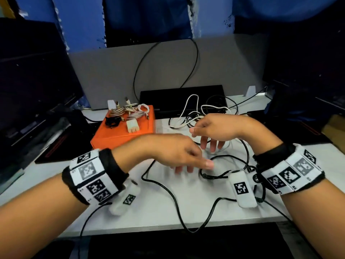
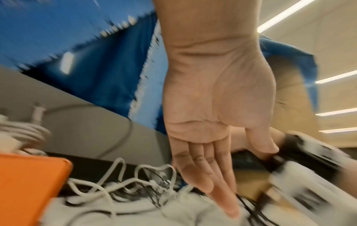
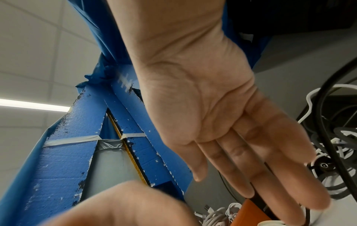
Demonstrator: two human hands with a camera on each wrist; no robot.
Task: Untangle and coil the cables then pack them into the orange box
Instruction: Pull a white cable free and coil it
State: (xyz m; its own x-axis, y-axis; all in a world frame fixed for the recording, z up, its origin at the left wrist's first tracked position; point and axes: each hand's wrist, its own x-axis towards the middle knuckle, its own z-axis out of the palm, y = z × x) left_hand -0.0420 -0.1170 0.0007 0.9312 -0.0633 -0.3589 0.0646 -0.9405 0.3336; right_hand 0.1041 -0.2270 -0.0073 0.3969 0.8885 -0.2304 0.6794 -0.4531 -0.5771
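The orange box point(image 1: 119, 137) stands closed at the left of the white table, with several coiled cables point(image 1: 128, 113) and a white plug point(image 1: 133, 126) on its lid. Behind my hands lies a tangle of white and black cables point(image 1: 190, 111). A long black cable point(image 1: 173, 199) loops loose across the table toward the front edge. My left hand point(image 1: 192, 166) hovers over that cable, fingers straight and pointing down, holding nothing. My right hand point(image 1: 205, 141) hangs just behind it, fingers relaxed and empty. The wrist views show the left palm point(image 2: 212, 175) and the right palm point(image 3: 251, 160) both flat.
Dark monitors stand at the left point(image 1: 28, 81) and right point(image 1: 308, 71). A black flat device point(image 1: 183, 96) sits at the back against a grey partition point(image 1: 112, 71). A dark pad point(image 1: 61, 146) lies left of the box. The table's front edge point(image 1: 130, 231) is near.
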